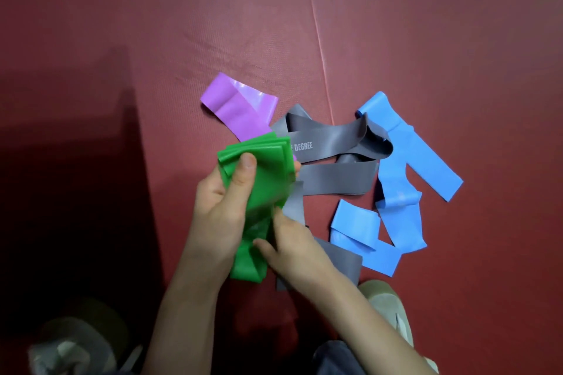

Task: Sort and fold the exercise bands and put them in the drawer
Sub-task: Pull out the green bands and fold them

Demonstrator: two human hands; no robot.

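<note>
The left hand [222,201] gripped a green band [268,167] folded into several layers, with the thumb pressed across the front of the stack and the fingers curled behind it. The right hand [292,246] held the band's loose tail just below, its thumb lying on the green strip. The two hands were close together, both clamped on the same band, above a red mat [426,24] on the floor. A folded purple band [237,106] lay on the mat just beyond the green one. A grey band [335,179] printed with the word "DEGREE" sprawled unfolded beside and under the hands. A blue band [396,216] lay loosely tangled to its right, overlapping the grey one.
</note>
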